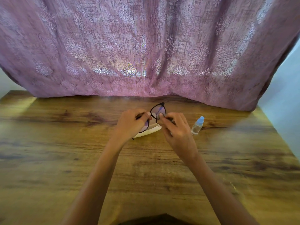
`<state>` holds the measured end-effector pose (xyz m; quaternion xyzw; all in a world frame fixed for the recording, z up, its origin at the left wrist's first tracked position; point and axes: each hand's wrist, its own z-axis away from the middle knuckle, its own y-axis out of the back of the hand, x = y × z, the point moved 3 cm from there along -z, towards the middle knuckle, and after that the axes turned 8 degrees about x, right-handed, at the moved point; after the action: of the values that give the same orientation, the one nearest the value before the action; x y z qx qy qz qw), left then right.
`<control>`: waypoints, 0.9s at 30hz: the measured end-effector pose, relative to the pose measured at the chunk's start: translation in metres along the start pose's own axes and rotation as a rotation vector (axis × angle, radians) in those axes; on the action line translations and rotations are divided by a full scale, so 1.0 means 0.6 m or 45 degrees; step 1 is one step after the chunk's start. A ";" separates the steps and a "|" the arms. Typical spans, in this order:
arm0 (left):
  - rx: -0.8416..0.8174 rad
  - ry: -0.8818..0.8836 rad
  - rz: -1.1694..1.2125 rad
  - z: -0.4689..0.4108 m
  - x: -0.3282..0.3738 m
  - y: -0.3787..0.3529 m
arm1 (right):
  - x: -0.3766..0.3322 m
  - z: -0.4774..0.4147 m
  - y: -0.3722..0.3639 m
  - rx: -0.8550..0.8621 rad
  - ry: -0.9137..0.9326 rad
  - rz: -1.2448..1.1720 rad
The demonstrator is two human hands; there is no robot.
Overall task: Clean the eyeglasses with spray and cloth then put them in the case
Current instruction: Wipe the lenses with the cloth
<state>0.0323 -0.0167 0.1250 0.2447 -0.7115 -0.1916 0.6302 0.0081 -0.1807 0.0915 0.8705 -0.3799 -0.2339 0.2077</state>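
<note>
Black-framed eyeglasses point(158, 106) are held up over the middle of the wooden table point(65, 151). My left hand point(131, 124) grips the frame at its left lens, fingers curled round it. My right hand point(177, 129) pinches the right lens, a fingertip showing through the glass. Under my hands lies a white case point(151, 129), mostly hidden. A small clear spray bottle point(197, 125) with a light blue cap stands to the right of my right hand. I see no cloth.
A pink patterned curtain point(146, 46) hangs along the table's far edge. A pale wall point(285, 95) is at the right. The table's right edge runs close to the bottle's side.
</note>
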 end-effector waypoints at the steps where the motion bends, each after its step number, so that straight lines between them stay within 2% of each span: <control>1: 0.003 -0.011 -0.005 0.000 0.001 -0.001 | -0.007 0.001 -0.002 -0.015 0.020 -0.014; 4: -0.009 -0.055 -0.060 0.001 0.004 -0.003 | -0.019 -0.004 -0.006 -0.030 0.045 -0.018; 12: -0.007 -0.038 -0.048 0.002 0.001 -0.003 | 0.006 -0.025 -0.005 0.087 -0.096 0.060; 20: -0.006 -0.085 -0.088 -0.002 0.001 -0.005 | -0.022 -0.018 -0.012 -0.016 0.023 -0.031; 27: 0.009 -0.091 -0.098 -0.002 0.004 -0.002 | 0.003 -0.033 -0.005 0.060 -0.114 0.072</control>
<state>0.0335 -0.0191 0.1266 0.2671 -0.7242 -0.2219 0.5957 0.0223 -0.1762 0.1055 0.8529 -0.4185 -0.2576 0.1765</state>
